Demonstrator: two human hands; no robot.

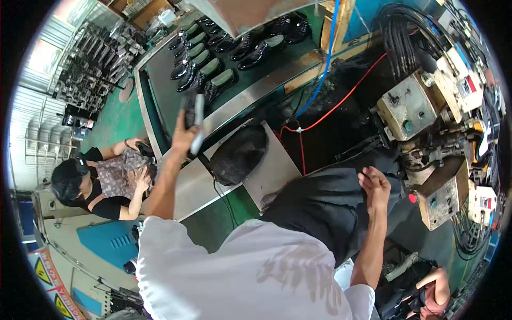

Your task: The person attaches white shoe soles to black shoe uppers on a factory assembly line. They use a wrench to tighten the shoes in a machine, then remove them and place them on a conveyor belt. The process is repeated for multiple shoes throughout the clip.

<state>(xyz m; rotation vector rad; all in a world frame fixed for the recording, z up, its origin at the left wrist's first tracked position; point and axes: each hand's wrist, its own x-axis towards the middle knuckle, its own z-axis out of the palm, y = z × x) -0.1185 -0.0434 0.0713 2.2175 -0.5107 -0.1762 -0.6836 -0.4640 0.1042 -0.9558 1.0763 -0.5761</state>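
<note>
My left hand (pixel 184 136) is raised at the edge of the metal-framed table (pixel 240 101) with its fingers closed around a shoe (pixel 198 122). Motion blurs this shoe, which looks dark on one side and pale grey along the other. Close beyond it, several shiny black shoes with green-grey lasts (pixel 223 78) stand in rows on the dark green top. Over my black-clad lap, my right hand (pixel 376 186) hangs with its fingers curled in. Nothing shows in those fingers.
A round black cushion-like pad (pixel 240 154) lies on a metal plate before me. Blue (pixel 325 69) and red hoses (pixel 346 98) cross ahead. Button boxes (pixel 410 109) and machinery stand at right. A co-worker (pixel 117 181) sits at left; another person (pixel 429 293) is at lower right.
</note>
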